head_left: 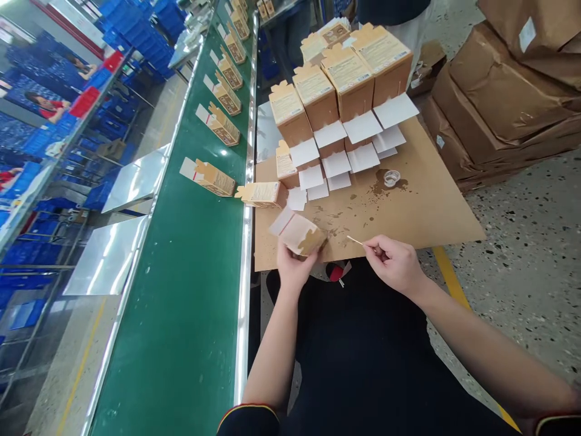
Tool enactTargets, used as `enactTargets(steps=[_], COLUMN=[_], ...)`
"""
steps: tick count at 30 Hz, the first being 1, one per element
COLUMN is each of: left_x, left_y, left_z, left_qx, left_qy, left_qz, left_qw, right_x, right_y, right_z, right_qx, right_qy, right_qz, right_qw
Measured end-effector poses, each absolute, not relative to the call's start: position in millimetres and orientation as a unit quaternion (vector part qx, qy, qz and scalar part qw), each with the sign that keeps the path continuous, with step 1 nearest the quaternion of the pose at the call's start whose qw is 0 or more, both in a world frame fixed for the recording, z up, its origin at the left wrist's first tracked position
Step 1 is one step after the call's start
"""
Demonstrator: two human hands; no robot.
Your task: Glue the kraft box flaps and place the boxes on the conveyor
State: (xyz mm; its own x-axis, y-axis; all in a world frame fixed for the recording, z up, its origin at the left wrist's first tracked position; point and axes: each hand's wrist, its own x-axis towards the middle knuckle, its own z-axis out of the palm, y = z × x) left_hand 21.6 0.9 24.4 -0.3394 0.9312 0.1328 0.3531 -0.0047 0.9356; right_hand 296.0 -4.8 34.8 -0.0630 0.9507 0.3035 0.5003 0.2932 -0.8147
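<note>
My left hand (296, 266) is closed around a small carton (302, 233), holding it tilted above the near edge of the cardboard-covered table (436, 218). The carton has a white flap with a red line, and a brown cut-out edge faces right. Between the fingertips of my right hand (394, 263) is a thin pale stick like a cotton swab (355, 240), its tip pointing left towards the carton but apart from it. Farther back, a small clear round dish (391, 177) sits amid dark wet spots on the cardboard.
Stacked cartons (347, 79) with white flaps hanging out stand at the back of the table. Another carton (262, 194) lies at the table's left edge. More cartons line the green conveyor belt (181, 303). Large brown-wrapped bundles (512, 103) stand on the right.
</note>
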Motion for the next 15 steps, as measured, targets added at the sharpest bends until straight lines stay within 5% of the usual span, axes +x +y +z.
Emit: enactTargets(steps=[8,15], left_x=[-162.4,-204.6], left_y=[-7.3,-25.6], left_z=[61.5,51.0], left_qx=[0.34,0.332], left_qy=[0.727,0.803], left_qz=[0.591,0.476], left_qw=[0.08,0.139], right_x=[301.5,307.2], right_y=[-3.5,1.6], right_z=[32.5,29.7], right_qx=[-0.554,-0.544], right_qy=[-0.641,-0.638], right_qz=[0.28,0.279], right_qw=[0.452,0.469])
